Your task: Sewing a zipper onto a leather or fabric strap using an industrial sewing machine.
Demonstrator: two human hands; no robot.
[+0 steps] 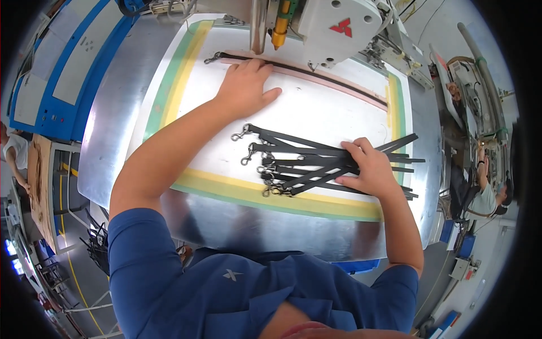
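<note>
"What's under your left hand (pixel 247 87)?"

"The black strap (pixel 339 83) along the pink strip (pixel 319 80), your fingers unclenched; your right hand (pixel 374 169) spreads over snap-hook straps (pixel 305 160) on the surface (pixel 316 107), whether gripping I can't tell"

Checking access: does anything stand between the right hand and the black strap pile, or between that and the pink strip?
Nothing visible blocks the right hand, which touches the black strap pile. White board lies between pile and pink strip; only the left hand intrudes, toward the strip's left.
</note>
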